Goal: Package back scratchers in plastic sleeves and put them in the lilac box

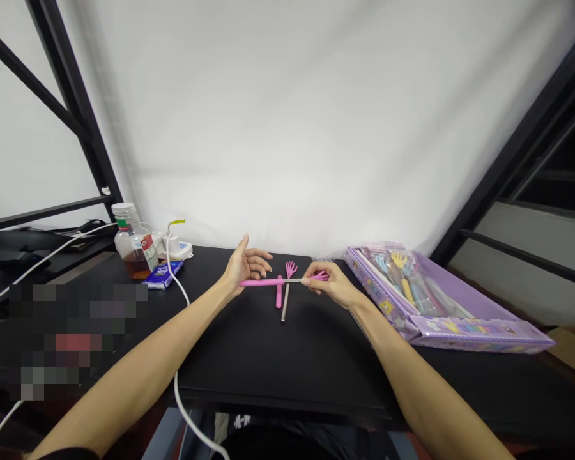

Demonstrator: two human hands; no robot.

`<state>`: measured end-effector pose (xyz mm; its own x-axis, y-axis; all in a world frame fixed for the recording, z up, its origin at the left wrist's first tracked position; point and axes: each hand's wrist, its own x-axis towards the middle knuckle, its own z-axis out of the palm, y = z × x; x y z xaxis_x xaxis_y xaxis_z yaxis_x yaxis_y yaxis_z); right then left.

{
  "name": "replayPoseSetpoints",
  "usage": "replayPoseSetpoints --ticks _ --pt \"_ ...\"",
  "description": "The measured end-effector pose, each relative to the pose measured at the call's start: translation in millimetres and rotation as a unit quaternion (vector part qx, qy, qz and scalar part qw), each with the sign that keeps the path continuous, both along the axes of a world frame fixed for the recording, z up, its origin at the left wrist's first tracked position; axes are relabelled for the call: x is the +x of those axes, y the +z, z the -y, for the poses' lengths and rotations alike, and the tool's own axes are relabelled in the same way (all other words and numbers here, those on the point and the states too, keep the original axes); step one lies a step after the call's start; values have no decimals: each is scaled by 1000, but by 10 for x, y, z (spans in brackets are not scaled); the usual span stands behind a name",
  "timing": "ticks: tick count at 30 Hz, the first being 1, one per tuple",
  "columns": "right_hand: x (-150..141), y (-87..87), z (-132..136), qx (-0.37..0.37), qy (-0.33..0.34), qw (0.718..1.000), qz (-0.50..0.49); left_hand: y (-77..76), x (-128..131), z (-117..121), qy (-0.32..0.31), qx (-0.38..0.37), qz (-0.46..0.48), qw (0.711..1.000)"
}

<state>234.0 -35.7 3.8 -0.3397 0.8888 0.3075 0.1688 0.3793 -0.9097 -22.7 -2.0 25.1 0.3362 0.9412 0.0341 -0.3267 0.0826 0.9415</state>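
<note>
My right hand [329,281] pinches a pink back scratcher [263,282] by its thin metal rod, close to the claw-shaped head, which shows partly behind the fingers. The scratcher lies level across the gap between my hands. Its pink handle points left, and the end meets the palm of my left hand [243,265]. That hand is open, with its fingers stretched out and not wrapped round the handle. Below and behind, on the black table, lie a metal rod with a pink claw head [291,269] and a separate pink handle [278,294].
To the right, a purple box [483,335] holds several bagged back scratchers, one with a yellow claw [399,260]. Left stand a bottle of brown liquid [137,249], a blue packet [163,275] and a white power strip [179,249]. A white cable [179,396] hangs over the table edge.
</note>
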Motion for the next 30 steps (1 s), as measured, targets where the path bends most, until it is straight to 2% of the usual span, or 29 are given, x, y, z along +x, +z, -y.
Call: replayPoseSetpoints --ticks 16,21,24,27,30 --pt "-12 -39 -23 -4 5 1000 2 -40 14 -1 14 8 -9 1000" --pt "8 122 11 -26 1 997 -75 -25 118 74 4 17 22 1000" --pt "54 279 56 -46 -39 985 -160 -12 192 113 26 31 59 997" --pt "129 362 53 -66 -112 964 -231 -19 196 101 43 42 55 997" --pt "187 380 10 -35 -185 939 -289 -44 145 53 43 40 22 998"
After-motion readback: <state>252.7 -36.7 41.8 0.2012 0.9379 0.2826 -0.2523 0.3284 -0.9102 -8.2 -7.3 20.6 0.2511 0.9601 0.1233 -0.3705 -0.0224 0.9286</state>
